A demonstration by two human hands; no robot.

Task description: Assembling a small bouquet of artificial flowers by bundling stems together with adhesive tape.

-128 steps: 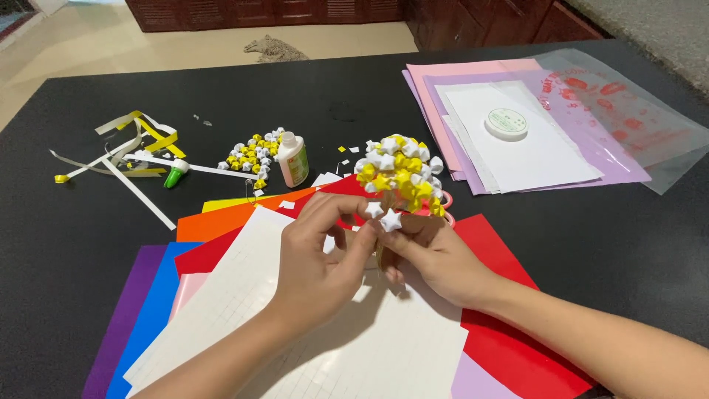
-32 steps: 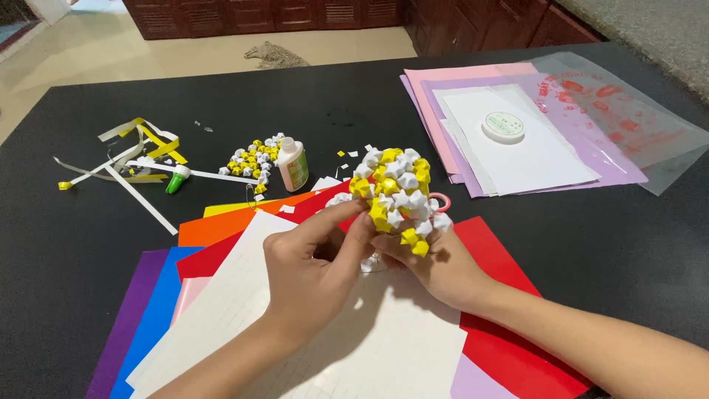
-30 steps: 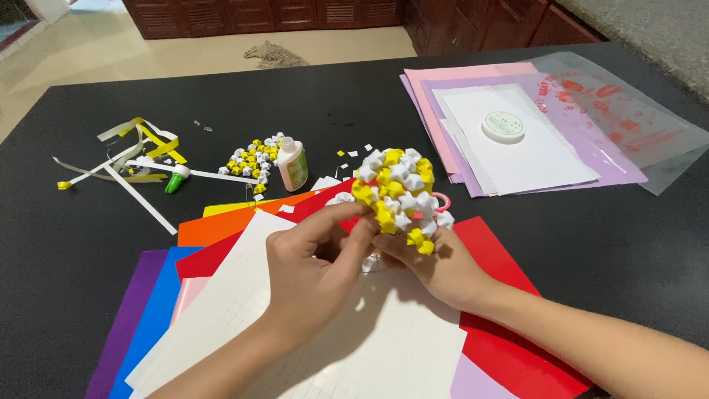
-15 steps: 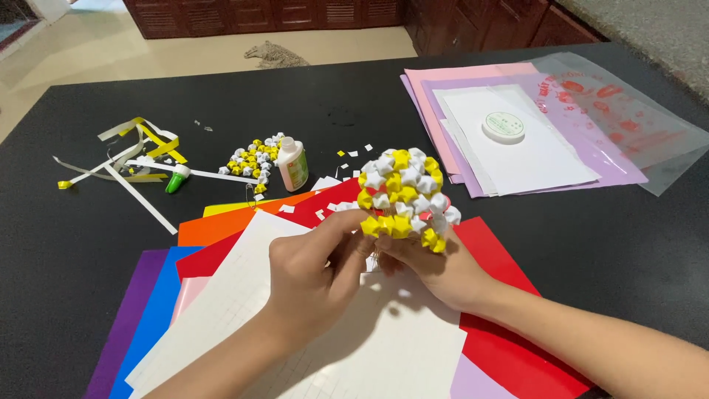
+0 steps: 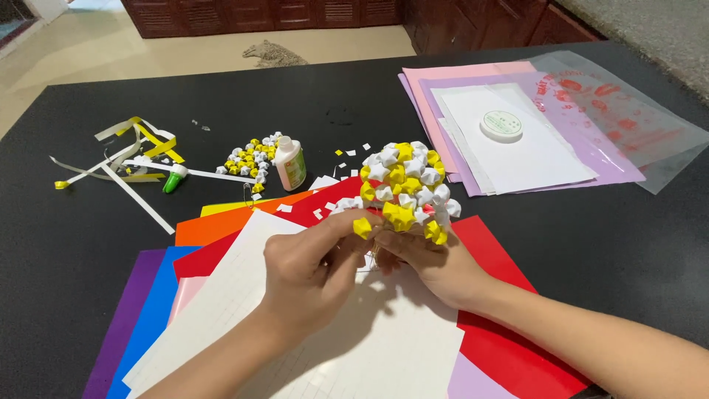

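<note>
The right hand (image 5: 436,270) cradles the ball of yellow and white paper stars (image 5: 405,188) from below, above the fanned coloured sheets (image 5: 221,229) on the bench (image 5: 44,236), while the left hand (image 5: 306,270) pinches one yellow star (image 5: 362,227) in narrowed fingers at the ball's lower edge, best seated by gentle pressing while the ball is kept steady.

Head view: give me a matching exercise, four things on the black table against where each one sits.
Things:
1. glue bottle
2. round tape roll
3. ball of paper stars
4. green cap

Places:
A. on the white sheet at the far right
B. held up by the right hand, with the left hand at its lower edge
C. beside the loose pile of paper stars
D. by the yellow and white paper strips at the left

Pairs: 1-C, 2-A, 3-B, 4-D
</note>
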